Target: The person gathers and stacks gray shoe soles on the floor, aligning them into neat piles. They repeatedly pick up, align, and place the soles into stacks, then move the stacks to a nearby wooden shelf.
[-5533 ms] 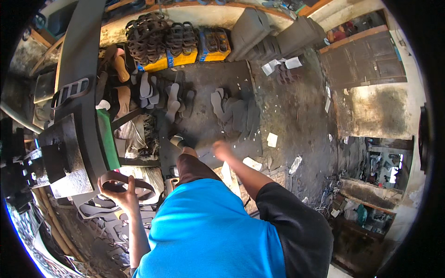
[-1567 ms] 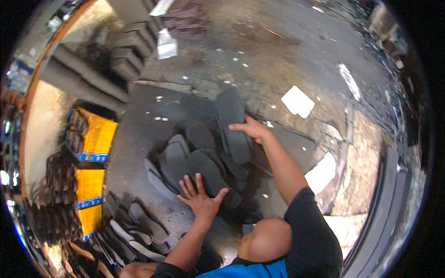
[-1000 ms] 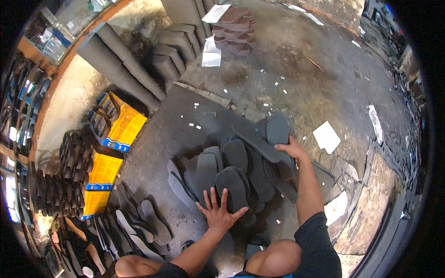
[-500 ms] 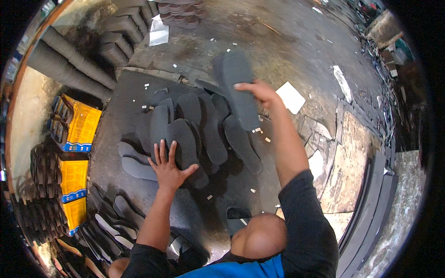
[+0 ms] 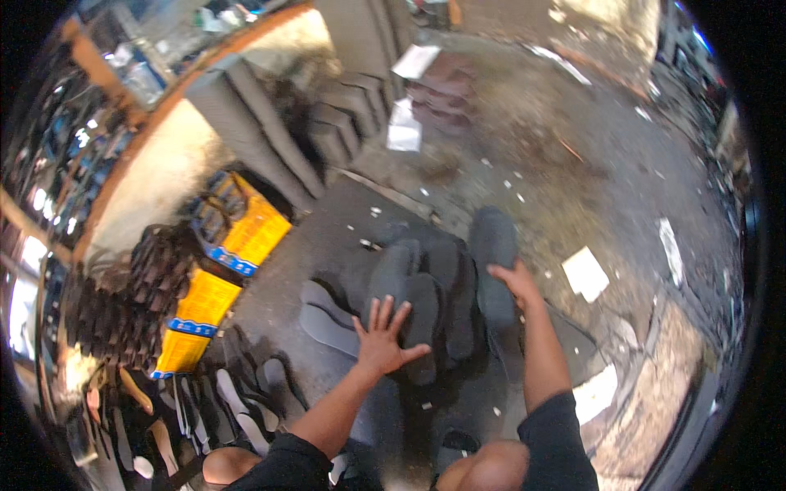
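Observation:
My left hand (image 5: 383, 342) lies flat with fingers spread on a heap of dark grey shoe soles (image 5: 423, 315). It presses on the near soles of the heap. At the heap's right side, my right hand (image 5: 519, 285) grips a long dark sole (image 5: 494, 233), thumb on top and the other fingers mostly hidden. That sole points away from me, and its near end overlaps the heap's right edge. Two lighter grey soles (image 5: 327, 329) stick out of the heap, left of my left hand.
Yellow and blue boxes (image 5: 254, 237) stand at the left, beside stacked dark pieces (image 5: 123, 303). Loose soles (image 5: 237, 401) lie at the near left. Tall sole stacks (image 5: 258, 131) lean at the far left; a brown stack (image 5: 446, 94) stands farther back. White sheets (image 5: 585, 274) lie right.
The view has turned, so the scene sits farther right and lower. My right hand has brought its sole down and closer to the heap. My left hand still rests on the heap.

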{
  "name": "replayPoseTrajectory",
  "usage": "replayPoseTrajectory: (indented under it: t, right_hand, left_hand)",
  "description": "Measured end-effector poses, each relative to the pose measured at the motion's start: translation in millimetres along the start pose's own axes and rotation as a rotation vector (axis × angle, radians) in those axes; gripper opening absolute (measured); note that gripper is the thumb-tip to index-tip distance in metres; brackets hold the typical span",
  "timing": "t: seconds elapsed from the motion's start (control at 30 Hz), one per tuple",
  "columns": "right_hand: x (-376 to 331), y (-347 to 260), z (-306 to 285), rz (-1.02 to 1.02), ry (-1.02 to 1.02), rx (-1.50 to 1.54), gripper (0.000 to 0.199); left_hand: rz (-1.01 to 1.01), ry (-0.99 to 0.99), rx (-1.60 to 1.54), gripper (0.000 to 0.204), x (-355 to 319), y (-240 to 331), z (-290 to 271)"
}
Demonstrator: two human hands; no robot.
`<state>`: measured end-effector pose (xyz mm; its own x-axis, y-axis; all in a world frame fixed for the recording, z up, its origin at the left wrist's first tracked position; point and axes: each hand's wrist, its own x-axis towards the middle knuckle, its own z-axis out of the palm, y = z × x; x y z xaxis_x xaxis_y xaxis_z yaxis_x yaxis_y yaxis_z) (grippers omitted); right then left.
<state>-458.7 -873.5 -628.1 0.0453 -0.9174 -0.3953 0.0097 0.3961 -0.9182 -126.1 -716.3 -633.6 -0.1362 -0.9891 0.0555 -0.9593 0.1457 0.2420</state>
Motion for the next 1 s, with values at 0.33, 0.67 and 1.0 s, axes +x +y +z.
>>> replayPoseTrajectory:
  t: [0.33, 0.67, 1.0]
  right_hand:
    - [-140, 80, -34, 0.178, 0.063, -0.147, 0.090]
    - [-157, 34, 13, -0.135, 0.241, -0.026, 0.089]
    - [-112, 31, 128, -0.037, -0.022, 0.028, 0.107]
  left_hand:
    - [-0.016, -0.025, -0.038, 0.110, 46, 1, -6]
    - [-0.413, 0.205, -0.580, 0.073, 56, -26, 12]
    - [-0.445, 0.292, -0.671, 0.055, 46, -3, 30]
